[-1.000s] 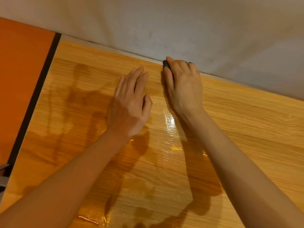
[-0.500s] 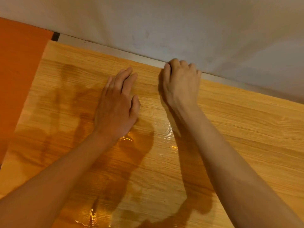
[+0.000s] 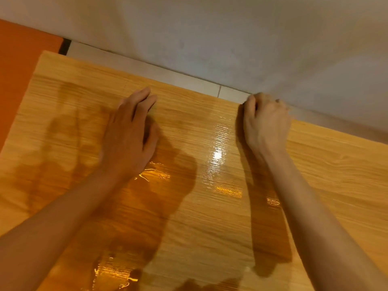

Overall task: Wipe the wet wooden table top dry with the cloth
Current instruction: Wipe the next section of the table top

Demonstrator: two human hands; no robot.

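Note:
The wooden table top (image 3: 336,169) fills the view, with shiny wet patches in the middle (image 3: 218,154), by my left wrist (image 3: 151,175) and near the front edge (image 3: 113,274). My left hand (image 3: 130,139) lies flat on the wood, palm down, fingers together, holding nothing. My right hand (image 3: 265,122) sits at the table's far edge against the wall, fingers curled under. The dark cloth (image 3: 277,100) is almost wholly hidden beneath those fingers; only a sliver shows.
A grey-white wall (image 3: 231,38) rises directly behind the table, with a pale ledge strip (image 3: 157,70) along its foot. An orange surface (image 3: 19,64) borders the table on the left, past a dark gap (image 3: 65,46).
My right hand has slid right along the far edge and its fingers have curled in, hiding the dark cloth. The left hand stayed flat, so the hands are now farther apart.

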